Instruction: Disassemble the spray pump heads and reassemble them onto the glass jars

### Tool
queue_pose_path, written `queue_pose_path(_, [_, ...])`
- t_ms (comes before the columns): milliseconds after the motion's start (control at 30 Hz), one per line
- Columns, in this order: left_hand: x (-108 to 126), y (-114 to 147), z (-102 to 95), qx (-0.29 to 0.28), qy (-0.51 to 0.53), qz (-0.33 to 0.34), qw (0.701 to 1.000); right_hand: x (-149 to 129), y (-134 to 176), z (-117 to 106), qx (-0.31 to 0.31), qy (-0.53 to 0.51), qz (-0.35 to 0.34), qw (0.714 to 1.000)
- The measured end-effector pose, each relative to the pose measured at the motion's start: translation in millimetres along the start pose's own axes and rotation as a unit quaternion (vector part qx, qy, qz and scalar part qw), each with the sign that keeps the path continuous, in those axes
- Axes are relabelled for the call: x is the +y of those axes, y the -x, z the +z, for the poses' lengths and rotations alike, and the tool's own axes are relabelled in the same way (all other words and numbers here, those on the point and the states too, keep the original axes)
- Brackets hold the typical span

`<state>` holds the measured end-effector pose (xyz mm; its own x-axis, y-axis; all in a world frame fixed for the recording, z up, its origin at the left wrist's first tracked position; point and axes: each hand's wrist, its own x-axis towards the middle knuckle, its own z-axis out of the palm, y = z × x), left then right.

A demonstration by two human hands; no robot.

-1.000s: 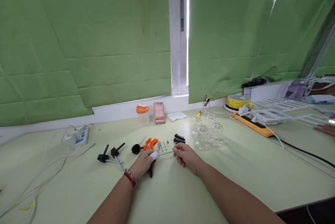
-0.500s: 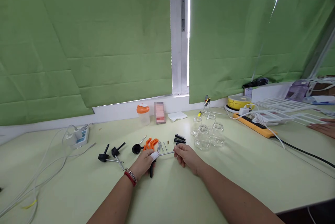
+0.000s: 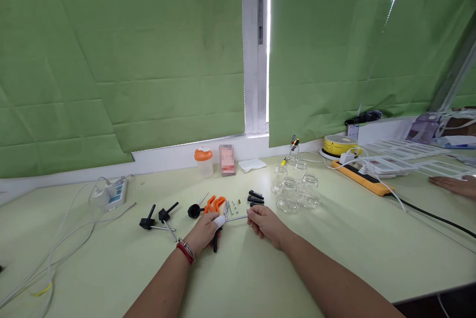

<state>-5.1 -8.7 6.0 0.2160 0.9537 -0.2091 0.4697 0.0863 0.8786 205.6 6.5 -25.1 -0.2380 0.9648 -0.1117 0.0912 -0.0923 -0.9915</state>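
Note:
My left hand (image 3: 207, 229), with a white wrap on its thumb, is closed around a black-handled piece; the black handle (image 3: 214, 243) sticks out below the fingers. A thin metal rod (image 3: 237, 218) runs rightward from this grip. Its right end is pinched by the fingertips of my right hand (image 3: 265, 223), which partly hide it. Just beyond my left hand lie a black round cup-shaped part (image 3: 194, 211), orange curved parts (image 3: 214, 204) and loose metal pins (image 3: 228, 207). Farther left rest two black parts (image 3: 148, 222) with handles and metal rods.
Black toothed pieces (image 3: 256, 198) lie beyond my right hand. Several glass jars (image 3: 288, 199) stand to the right, near an orange power strip (image 3: 362, 178). An orange-lidded cup (image 3: 204, 162) is at the back. Another person's hand (image 3: 451, 185) rests far right.
The other person's hand at the far right has shifted a little to the left. My two hands and the rod stay almost where they were.

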Motion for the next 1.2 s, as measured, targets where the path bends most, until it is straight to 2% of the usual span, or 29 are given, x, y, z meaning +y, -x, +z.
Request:
queue_pose_path(267, [1.3, 0.2, 0.1, -0.001, 0.002, -0.002, 1.000, 4.8, -2.6, -0.9, -0.004, 0.005, -0.008, 1.000])
queue_pose_path(567, [-0.2, -0.3, -0.1, 0.002, 0.007, 0.002, 1.000, -0.7, -0.2, -0.2, -0.007, -0.048, -0.022, 0.999])
queue_pose_path(1200, [-3.8, -2.0, -0.5, -0.003, 0.020, 0.018, 1.000, 0.7, -0.7, -0.1, 0.006, -0.001, 0.000, 1.000])
